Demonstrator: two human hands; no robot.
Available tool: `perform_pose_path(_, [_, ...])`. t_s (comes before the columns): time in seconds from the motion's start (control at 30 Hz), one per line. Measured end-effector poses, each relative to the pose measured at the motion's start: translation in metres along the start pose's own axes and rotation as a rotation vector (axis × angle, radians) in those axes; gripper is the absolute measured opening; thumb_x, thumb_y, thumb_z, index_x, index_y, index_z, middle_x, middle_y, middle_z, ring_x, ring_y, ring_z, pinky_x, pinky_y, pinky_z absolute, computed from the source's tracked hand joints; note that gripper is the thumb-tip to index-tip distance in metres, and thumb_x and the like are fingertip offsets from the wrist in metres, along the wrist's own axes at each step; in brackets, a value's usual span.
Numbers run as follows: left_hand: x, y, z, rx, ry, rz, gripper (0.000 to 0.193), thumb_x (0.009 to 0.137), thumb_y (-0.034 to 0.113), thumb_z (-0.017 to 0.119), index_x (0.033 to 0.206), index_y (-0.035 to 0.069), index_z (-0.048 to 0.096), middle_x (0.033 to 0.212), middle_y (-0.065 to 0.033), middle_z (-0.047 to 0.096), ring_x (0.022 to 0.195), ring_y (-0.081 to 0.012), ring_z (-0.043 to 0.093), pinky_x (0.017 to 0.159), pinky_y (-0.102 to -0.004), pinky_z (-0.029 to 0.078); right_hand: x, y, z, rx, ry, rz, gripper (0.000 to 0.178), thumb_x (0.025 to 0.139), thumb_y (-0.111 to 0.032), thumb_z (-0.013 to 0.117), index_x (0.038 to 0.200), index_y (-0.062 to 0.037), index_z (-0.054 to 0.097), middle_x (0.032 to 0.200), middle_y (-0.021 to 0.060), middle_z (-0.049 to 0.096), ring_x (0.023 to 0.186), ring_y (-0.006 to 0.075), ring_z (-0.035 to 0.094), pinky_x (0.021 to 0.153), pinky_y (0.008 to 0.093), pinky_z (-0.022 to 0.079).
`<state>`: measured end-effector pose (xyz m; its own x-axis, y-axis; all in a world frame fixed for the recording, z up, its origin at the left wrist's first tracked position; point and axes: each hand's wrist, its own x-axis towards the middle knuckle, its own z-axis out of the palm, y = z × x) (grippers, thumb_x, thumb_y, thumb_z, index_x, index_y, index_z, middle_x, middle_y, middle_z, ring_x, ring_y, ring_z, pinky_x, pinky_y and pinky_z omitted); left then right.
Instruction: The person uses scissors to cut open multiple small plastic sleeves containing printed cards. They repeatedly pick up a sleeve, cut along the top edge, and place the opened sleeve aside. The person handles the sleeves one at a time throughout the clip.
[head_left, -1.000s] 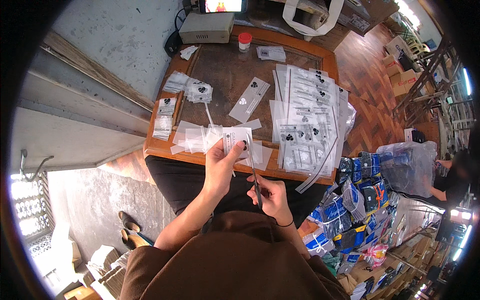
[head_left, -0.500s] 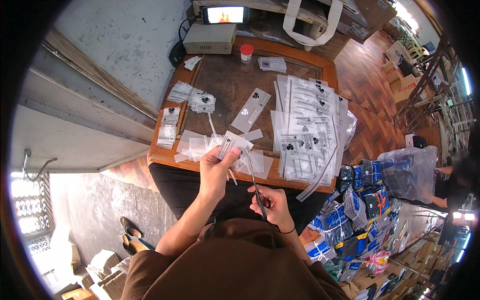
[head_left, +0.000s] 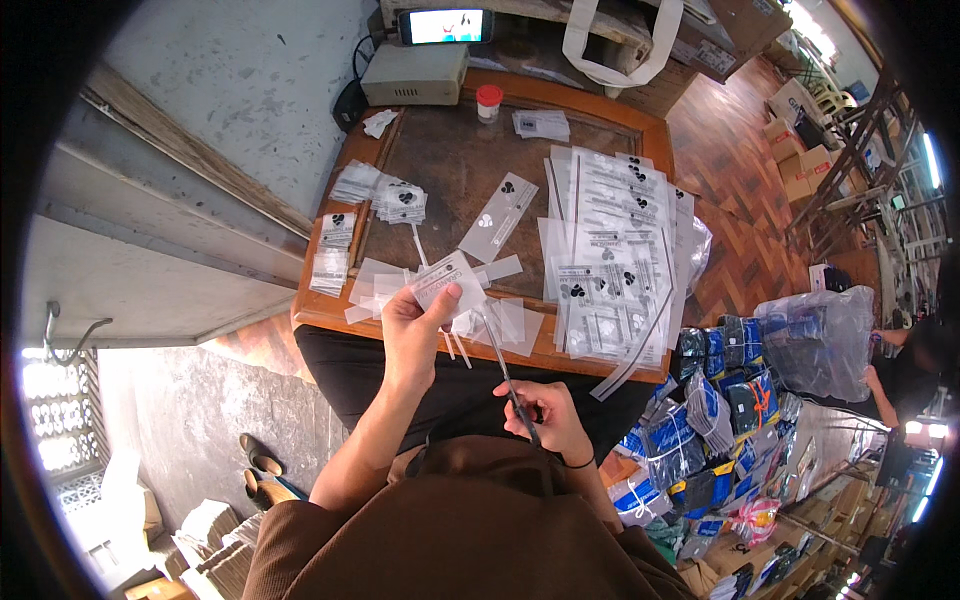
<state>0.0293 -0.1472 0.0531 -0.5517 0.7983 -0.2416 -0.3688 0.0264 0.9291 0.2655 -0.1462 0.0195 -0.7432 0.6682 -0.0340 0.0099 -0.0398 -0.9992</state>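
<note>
Between the thumb and fingers of my left hand is a small translucent printed label. My right hand grips a pair of scissors by the handles, with the blades pointing up beside the label's lower right corner. Clear offcuts lie scattered on the table beneath the label. Farther back rests a longer printed strip. Small stacks of cut labels sit at the left, and large printed sheets are piled at the right.
The wooden table carries a red-lidded jar. Behind it a phone stands on a grey box. Wrapped bundles crowd the floor at right, where another person's arm reaches toward a plastic bag.
My left hand has drawn slightly left and turned the label to a flatter tilt. The scissor blades, closer together before, now stand a little left and apart from the label.
</note>
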Motion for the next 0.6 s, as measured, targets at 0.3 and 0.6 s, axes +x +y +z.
perform_pose_path(0.3, [0.001, -0.001, -0.002, -0.003, -0.068, -0.036, 0.019, 0.098, 0.017, 0.073, 0.105, 0.000, 0.072, 0.097, -0.0080, 0.075, 0.084, -0.0140, 0.069, 0.074, -0.0300, 0.055, 0.002, -0.008, -0.004, 0.134, -0.025, 0.009, 0.039, 0.081, -0.016, 0.080, 0.115, -0.0015, 0.067, 0.074, -0.0006, 0.066, 0.061, 0.0062, 0.059, 0.058, 0.0208, 0.044])
perform_pose_path(0.6, [-0.006, -0.003, 0.007, -0.064, -0.103, -0.065, 0.021, 0.098, 0.014, 0.071, 0.109, -0.004, 0.071, 0.103, -0.0115, 0.076, 0.090, -0.0181, 0.073, 0.080, -0.0338, 0.060, 0.005, -0.016, -0.003, 0.158, -0.108, 0.028, 0.037, 0.081, -0.014, 0.079, 0.114, -0.0021, 0.068, 0.073, -0.0005, 0.066, 0.060, 0.0061, 0.058, 0.057, 0.0197, 0.041])
